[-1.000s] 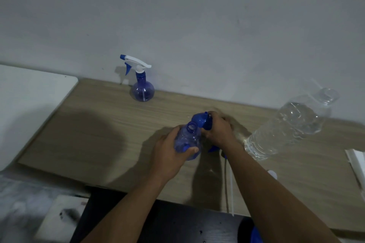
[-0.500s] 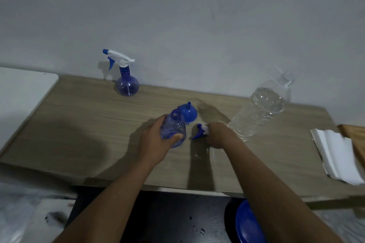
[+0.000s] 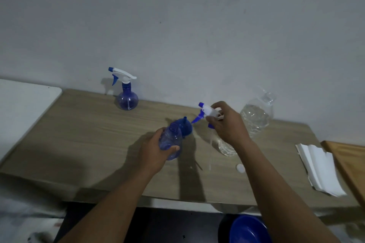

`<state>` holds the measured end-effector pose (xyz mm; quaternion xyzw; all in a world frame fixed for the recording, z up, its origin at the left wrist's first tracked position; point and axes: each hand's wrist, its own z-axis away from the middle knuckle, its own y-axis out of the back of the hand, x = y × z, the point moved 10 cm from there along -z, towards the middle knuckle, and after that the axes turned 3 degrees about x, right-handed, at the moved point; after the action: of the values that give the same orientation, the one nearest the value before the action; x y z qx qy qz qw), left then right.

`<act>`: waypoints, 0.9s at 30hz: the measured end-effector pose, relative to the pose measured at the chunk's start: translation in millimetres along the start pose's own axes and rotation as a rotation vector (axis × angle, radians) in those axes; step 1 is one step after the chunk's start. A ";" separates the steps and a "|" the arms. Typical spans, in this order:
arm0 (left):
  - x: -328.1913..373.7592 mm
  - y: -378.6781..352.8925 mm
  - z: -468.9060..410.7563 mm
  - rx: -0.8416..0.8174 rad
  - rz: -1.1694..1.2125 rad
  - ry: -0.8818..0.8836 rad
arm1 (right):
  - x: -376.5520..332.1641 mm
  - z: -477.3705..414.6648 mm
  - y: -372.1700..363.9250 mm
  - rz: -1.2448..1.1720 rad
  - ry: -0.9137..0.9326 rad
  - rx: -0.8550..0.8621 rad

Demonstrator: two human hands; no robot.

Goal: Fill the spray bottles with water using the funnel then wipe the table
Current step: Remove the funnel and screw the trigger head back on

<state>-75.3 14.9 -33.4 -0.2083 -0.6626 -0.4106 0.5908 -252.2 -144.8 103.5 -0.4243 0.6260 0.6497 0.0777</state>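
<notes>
Uncapped blue spray bottle (image 3: 170, 142) is gripped mid-table (image 3: 88, 134) by the left hand (image 3: 156, 154), fingers curled round its body. Trigger sprayer head (image 3: 206, 111) is pinched in the right hand (image 3: 227, 124), above the table. Blue funnel (image 3: 186, 128) is stood spout-up just behind the bottle. Clear water bottle (image 3: 256, 118) is partly hidden by the right hand, with a white cap (image 3: 240, 168) near it. Second spray bottle (image 3: 127, 94) is set far left by the wall, and paper towels (image 3: 320, 167) are laid at the right.
</notes>
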 end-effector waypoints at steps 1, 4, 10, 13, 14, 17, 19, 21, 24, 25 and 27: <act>0.7 -0.5 0.8 -0.004 0.020 0.012 | -15.6 -0.3 17.0 -0.072 0.012 0.050; -3.1 -4.2 2.1 0.005 0.069 0.054 | -59.0 0.6 52.9 -0.286 0.069 0.175; -15.5 -11.9 -1.4 -0.016 0.116 0.099 | -119.0 10.0 65.0 -0.495 0.193 0.243; -15.0 -9.8 -1.9 -0.005 0.134 0.098 | -130.4 13.5 59.1 -0.503 0.227 0.241; -13.7 -10.3 -1.5 -0.012 0.139 0.099 | -132.7 14.1 58.5 -0.500 0.238 0.248; -14.7 -10.9 -0.9 -0.029 0.134 0.111 | -135.4 13.8 53.9 -0.488 0.246 0.244; -14.7 -10.9 -1.4 -0.038 0.143 0.122 | -133.9 14.0 46.8 -0.461 0.239 0.217; -14.8 -12.6 -1.5 -0.053 0.153 0.127 | -130.4 16.1 35.4 -0.429 0.234 0.180; -13.9 -11.9 -1.1 -0.039 0.147 0.112 | -116.7 22.1 3.4 -0.413 0.200 0.084; -11.9 -11.0 -0.2 -0.031 0.137 0.098 | -110.3 24.6 -10.5 -0.381 0.189 0.049; -9.0 -10.8 1.4 -0.030 0.140 0.087 | -95.4 29.7 -38.9 -0.301 0.171 -0.014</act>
<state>-82.4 11.7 -45.2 -0.2450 -0.6139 -0.3866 0.6431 -181.2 -69.8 132.0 -0.5675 0.5552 0.5965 0.1179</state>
